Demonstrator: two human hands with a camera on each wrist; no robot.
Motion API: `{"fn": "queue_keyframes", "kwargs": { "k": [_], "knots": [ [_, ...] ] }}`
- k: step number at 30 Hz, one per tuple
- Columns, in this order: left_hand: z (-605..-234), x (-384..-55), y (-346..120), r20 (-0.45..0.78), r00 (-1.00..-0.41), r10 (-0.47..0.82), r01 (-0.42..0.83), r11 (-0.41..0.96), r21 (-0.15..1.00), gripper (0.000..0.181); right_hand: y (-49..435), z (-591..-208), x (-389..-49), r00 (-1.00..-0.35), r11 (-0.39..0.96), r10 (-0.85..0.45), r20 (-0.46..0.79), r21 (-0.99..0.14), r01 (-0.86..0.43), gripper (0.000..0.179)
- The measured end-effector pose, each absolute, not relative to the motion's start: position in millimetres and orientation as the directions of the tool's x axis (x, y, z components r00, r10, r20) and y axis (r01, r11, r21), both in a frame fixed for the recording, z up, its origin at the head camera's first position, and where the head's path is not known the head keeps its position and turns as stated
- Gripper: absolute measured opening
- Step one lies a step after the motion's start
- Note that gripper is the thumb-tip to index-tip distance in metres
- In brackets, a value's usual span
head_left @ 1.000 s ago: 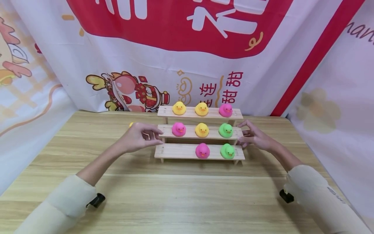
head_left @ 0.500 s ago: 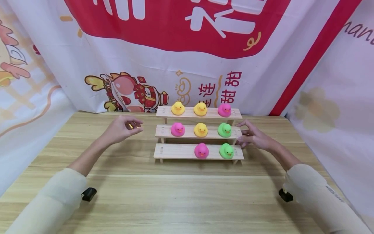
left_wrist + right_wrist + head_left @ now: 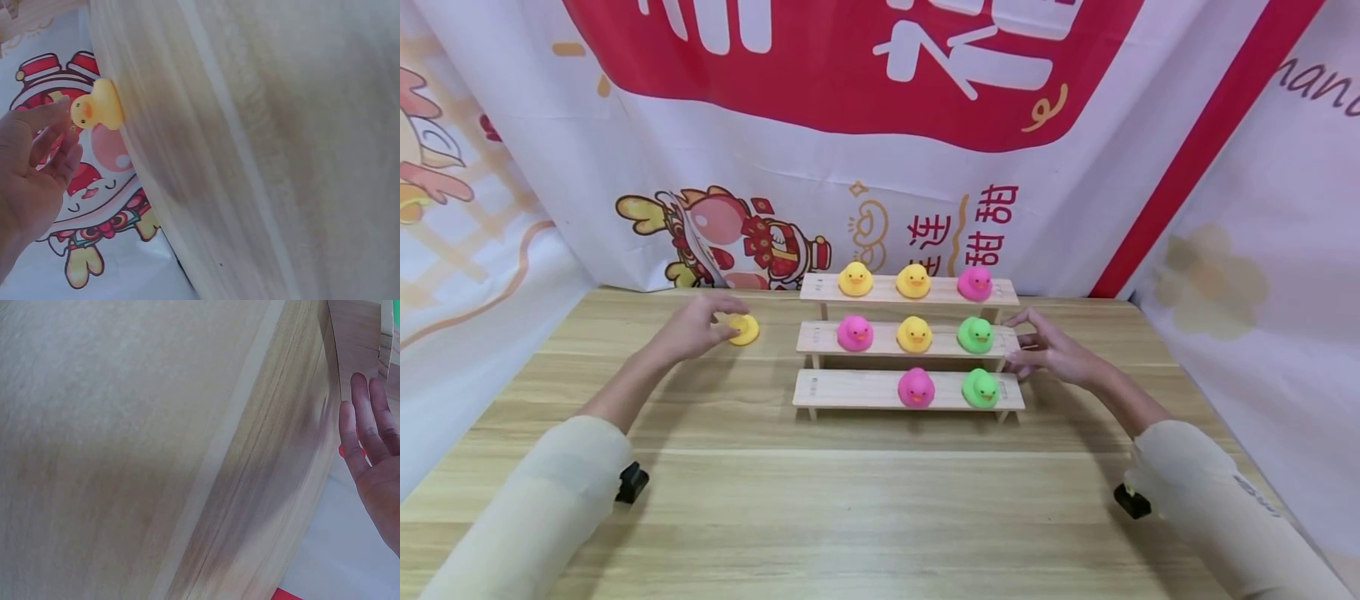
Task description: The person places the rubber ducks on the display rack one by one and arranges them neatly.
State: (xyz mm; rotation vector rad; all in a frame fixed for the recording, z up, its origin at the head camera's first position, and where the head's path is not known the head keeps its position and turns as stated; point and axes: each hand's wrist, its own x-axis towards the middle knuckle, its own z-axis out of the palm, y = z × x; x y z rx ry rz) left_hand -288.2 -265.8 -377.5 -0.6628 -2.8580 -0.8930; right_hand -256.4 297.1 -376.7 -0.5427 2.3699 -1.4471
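Observation:
A three-tier wooden display stand point(image 3: 850, 387) stands on the table in the head view, bearing several yellow, pink and green rubber ducks. At its right end, my right hand point(image 3: 1060, 350) holds the middle tier between thumb and index finger. The right wrist view shows other fingers of that right hand point(image 3: 375, 437) stretched out beside the stand's wood point(image 3: 356, 344). To the left of the stand, a single yellow rubber duck point(image 3: 745, 330) sits on the table. My left hand point(image 3: 696, 327) is at its left side, with fingertips beside the duck's head point(image 3: 82, 112) and fingers loosely bent.
White printed cloth point(image 3: 737, 142) hangs behind the table and along both sides. The wooden tabletop point(image 3: 850, 508) stretches in front of the stand. The bottom tier has a bare stretch at its left.
My left hand has left the stand's left end and moved left to the lone yellow duck, which now shows more fully. The right hand stays at the stand.

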Motion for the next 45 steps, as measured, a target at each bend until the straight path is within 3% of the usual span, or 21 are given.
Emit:
{"fn": "queue_keyframes", "kwargs": {
  "k": [21, 45],
  "knots": [
    [-387.9, -293.4, -270.4, 0.159, -0.906, 0.393, 0.415, 0.749, 0.517, 0.033, 295.7, -377.0, -255.5, -0.871, 0.392, -0.490, -0.039, -0.902, -0.180, 0.044],
    [-375.8, -275.8, -269.5, 0.302, -0.880, 0.366, 0.473, 0.728, 0.496, 0.030, 295.7, -376.5, -254.9, -0.864, 0.380, -0.502, -0.028, -0.905, -0.192, 0.043]
  ]
}}
